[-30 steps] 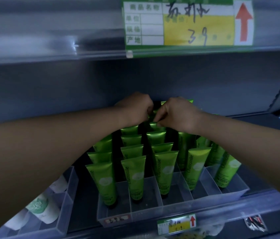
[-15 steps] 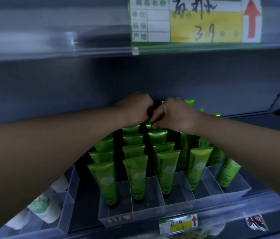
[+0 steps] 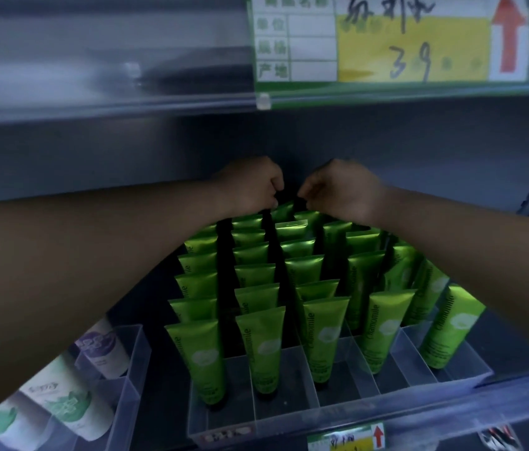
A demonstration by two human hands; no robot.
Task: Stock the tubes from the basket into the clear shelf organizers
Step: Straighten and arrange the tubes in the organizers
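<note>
Both curled hands sit at the far back: left hand point(image 3: 250, 185), right hand point(image 3: 338, 188). Upright green tubes point(image 3: 291, 229) stand just below and nearer; can't tell if either's pinching one.

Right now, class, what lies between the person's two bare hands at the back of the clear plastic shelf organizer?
In the head view, only a dark gap separates left hand from right hand; green tubes' tops sit just below.

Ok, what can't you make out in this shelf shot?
- Head view: whether the left hand or right hand grips anything; curled fingers hide it.
- Rearmost green tubes: dark, behind the hands.
- Basket: not in view.
- Lower price tag: cut off by the bottom edge.
- White tubes, bottom left: print blurred.
</note>
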